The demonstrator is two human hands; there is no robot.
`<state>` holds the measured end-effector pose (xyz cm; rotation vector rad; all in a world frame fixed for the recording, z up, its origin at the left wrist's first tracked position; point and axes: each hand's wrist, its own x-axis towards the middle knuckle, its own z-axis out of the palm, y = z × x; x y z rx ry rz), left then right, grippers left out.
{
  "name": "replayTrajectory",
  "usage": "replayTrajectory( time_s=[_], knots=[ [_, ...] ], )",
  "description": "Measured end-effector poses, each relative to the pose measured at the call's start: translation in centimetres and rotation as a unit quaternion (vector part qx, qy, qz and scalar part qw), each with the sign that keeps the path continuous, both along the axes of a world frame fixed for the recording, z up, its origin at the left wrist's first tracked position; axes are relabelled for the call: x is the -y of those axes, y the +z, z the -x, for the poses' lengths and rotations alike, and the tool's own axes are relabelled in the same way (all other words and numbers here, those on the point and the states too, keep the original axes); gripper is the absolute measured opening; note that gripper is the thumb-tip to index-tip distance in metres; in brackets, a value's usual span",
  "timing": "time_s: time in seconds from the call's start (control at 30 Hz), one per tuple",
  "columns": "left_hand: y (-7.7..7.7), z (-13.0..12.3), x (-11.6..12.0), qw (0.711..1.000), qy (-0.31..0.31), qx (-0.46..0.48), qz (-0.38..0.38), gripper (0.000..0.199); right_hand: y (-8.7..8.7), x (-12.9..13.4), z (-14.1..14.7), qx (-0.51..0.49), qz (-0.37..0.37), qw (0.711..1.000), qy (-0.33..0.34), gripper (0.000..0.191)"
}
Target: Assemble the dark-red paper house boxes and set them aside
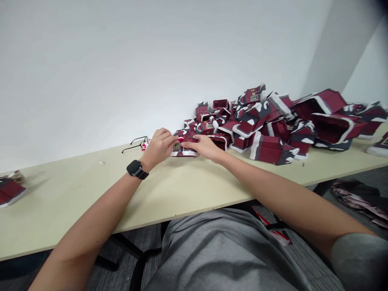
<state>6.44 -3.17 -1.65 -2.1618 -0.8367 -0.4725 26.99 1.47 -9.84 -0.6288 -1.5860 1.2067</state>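
Note:
A small dark red toy house [184,152] with white snow-like trim and a little yellow-framed window is between my hands, near the back of the table. My left hand [162,144], with a black watch on its wrist, is closed at the fingertips on a small bright red piece [181,138] against the house's front. From the other side my right hand [207,148] grips the house, its fingers lying along the front wall. My fingers hide part of the roof and wall. Just behind and to the right, more red houses [206,127] lie close to my right hand.
A large heap of similar red houses [269,147], several with open hollow bases, covers the right of the table [182,194]. Black-framed glasses [133,146] lie left of my hands, near a small white scrap [101,163]. Another house [10,190] stands at the far left.

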Motion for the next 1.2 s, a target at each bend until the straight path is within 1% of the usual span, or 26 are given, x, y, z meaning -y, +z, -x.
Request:
replayTrajectory(
  time_s=[0.1,0.27,0.4,0.5,0.6,0.8,0.87,0.97,1.1,1.2],
  knots=[
    [0.0,0.2,-0.1,1.000,-0.010,0.007,0.008,0.026,-0.1,0.0,0.1,-0.008,0.006,1.000,0.013,0.051],
    [-0.3,0.1,-0.2,1.000,-0.023,0.005,0.006,0.028,0.0,0.4,0.0,-0.025,0.037,0.999,0.023,0.045],
    [-0.5,-0.1,-0.3,1.000,-0.016,0.015,0.002,0.027,0.2,0.7,0.0,-0.037,0.035,0.998,0.026,0.042],
    [-0.2,-0.1,-0.3,0.999,-0.004,0.045,0.001,0.027,0.4,0.9,0.0,-0.045,0.046,0.997,0.032,0.043],
    [0.2,0.0,-0.2,0.997,-0.005,0.072,0.006,0.027,0.5,0.9,-0.1,-0.051,0.057,0.996,0.043,0.048],
    [0.7,-0.4,0.3,0.996,-0.002,0.089,0.020,0.028,0.3,0.4,-0.1,-0.062,0.067,0.993,0.074,0.049],
    [0.7,-0.4,0.3,0.996,0.000,0.088,0.020,0.027,0.2,0.2,-0.1,-0.061,0.073,0.992,0.082,0.052],
    [0.7,-0.3,0.2,0.997,-0.007,0.071,0.016,0.027,0.2,0.2,-0.2,-0.053,0.072,0.993,0.075,0.054],
    [0.6,-0.1,0.0,0.999,-0.001,0.041,0.006,0.026,0.3,0.4,-0.2,-0.048,0.063,0.995,0.059,0.050],
    [0.6,-0.1,-0.1,0.999,-0.011,0.030,0.001,0.025,0.2,0.4,-0.1,-0.050,0.062,0.995,0.066,0.048]
  ],
)
